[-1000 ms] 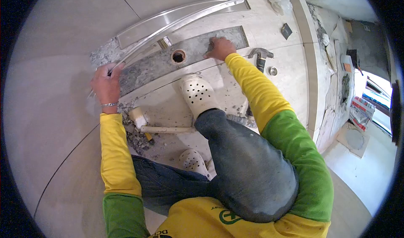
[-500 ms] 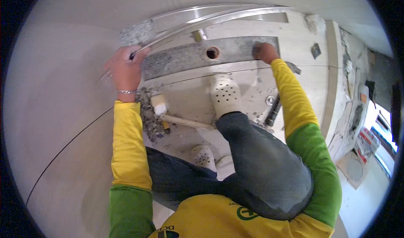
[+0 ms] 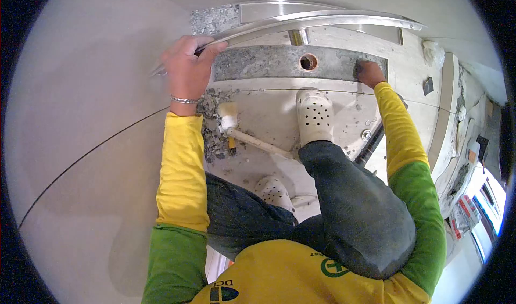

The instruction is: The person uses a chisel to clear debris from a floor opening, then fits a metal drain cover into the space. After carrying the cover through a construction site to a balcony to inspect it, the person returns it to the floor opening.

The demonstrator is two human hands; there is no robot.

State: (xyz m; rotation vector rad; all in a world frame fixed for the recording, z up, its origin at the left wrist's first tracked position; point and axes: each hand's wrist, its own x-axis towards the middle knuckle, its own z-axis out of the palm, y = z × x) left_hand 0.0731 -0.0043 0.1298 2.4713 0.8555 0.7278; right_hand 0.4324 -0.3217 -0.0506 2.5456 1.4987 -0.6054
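Observation:
My left hand (image 3: 189, 67) is closed around the left end of a long, narrow stainless-steel drain channel (image 3: 322, 20), tilted above the floor. A short round outlet (image 3: 299, 37) sticks out beneath the channel. Below it runs a long rough concrete recess (image 3: 252, 65) cut into the tiled floor, with a round pipe hole (image 3: 308, 62) in it. At the recess's right end, my right hand (image 3: 371, 74) is closed with its fingers down on the concrete. Shadow hides whatever those fingers hold, if anything.
Rubble (image 3: 212, 129) lies left of my feet, beside a white-headed mallet (image 3: 228, 116) with a pale handle. A black-handled hammer (image 3: 370, 145) and a small round metal piece (image 3: 366, 134) lie right of my clog (image 3: 315, 113). A flat metal cover (image 3: 301, 9) rests behind the channel.
The whole view has swung, so everything sits further right. Relative to the pipe hole, the channel's outlet has shifted slightly right. Both hands keep their places on the channel and the recess.

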